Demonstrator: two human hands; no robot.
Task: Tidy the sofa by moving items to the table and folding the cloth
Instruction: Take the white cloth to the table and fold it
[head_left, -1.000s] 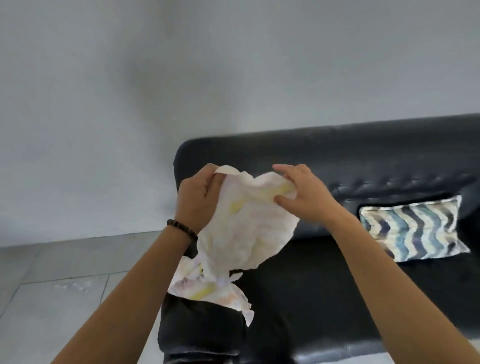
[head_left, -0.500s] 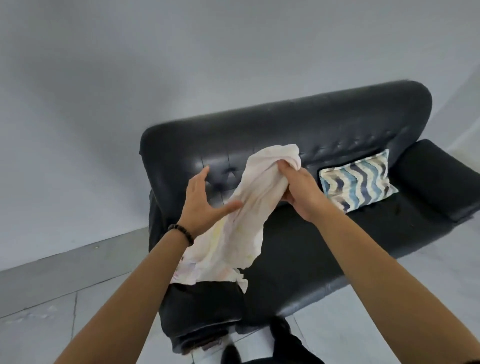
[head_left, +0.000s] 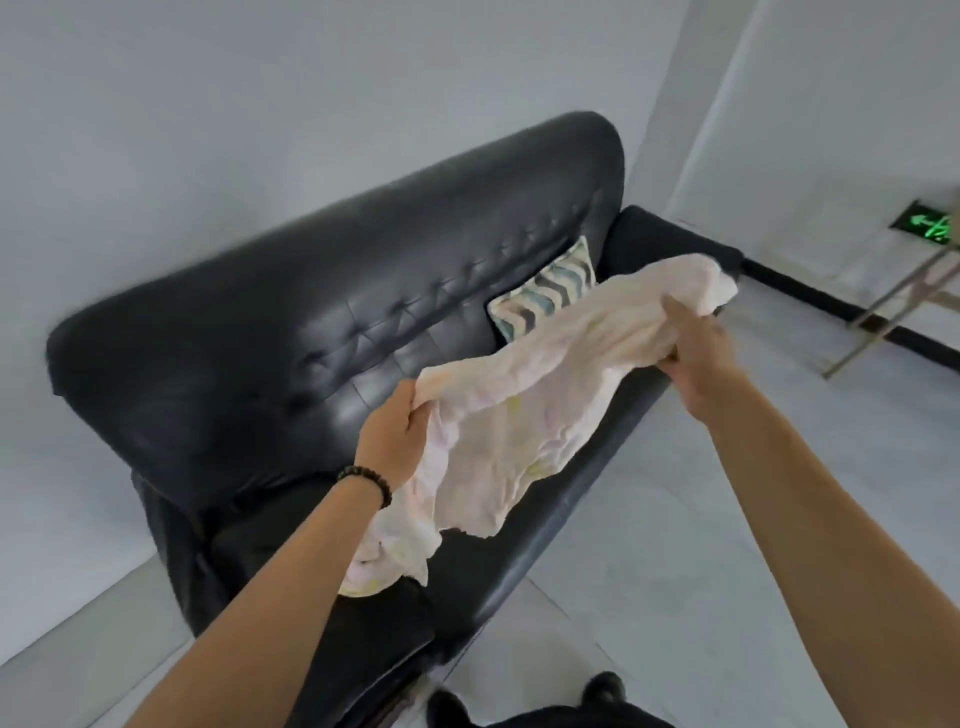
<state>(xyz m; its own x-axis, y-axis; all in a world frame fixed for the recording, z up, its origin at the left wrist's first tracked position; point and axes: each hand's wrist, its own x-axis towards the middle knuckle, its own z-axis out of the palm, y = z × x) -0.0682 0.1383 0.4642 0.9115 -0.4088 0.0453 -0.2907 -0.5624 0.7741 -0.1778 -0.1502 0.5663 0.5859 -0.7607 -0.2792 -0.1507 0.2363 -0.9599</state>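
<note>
The buttoned black leather sofa (head_left: 311, 291) is plain and glossy. The crumpled cream fabric cloth (head_left: 524, 415) carries faint yellow and pink patches. The square fabric cushion (head_left: 545, 291) shows chevrons of blue, teal, grey and cream. The rectangular wall sign (head_left: 930, 226) glows green.

Head-worn view, down over sofa (head_left: 322, 291)

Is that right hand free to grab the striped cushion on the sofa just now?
Probably not yet: the right hand grips one end of the cloth, stretched in front of the striped cushion. It would have to let go first.
</note>
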